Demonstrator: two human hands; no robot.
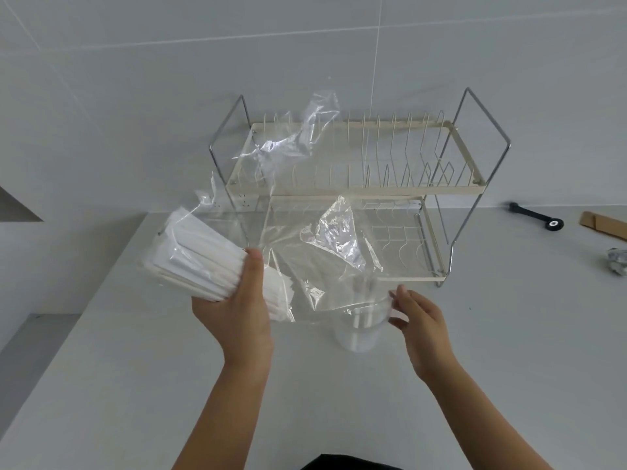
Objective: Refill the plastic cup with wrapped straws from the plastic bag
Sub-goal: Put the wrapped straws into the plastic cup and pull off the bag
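Observation:
My left hand is shut around a thick bundle of white wrapped straws, gripping it through the clear plastic bag. The bundle is raised above the counter and tilts up to the left. The loose open end of the bag billows up and right, in front of the dish rack. A clear plastic cup stands on the counter, partly under the bag's lower edge, with two or three white straws upright in it. My right hand is at the cup's right side, fingers apart and touching its rim.
A two-tier wire dish rack stands against the tiled wall behind the cup. At the far right lie a black tool, a brown cardboard piece and a crumpled foil ball. The grey counter drops off along its left edge.

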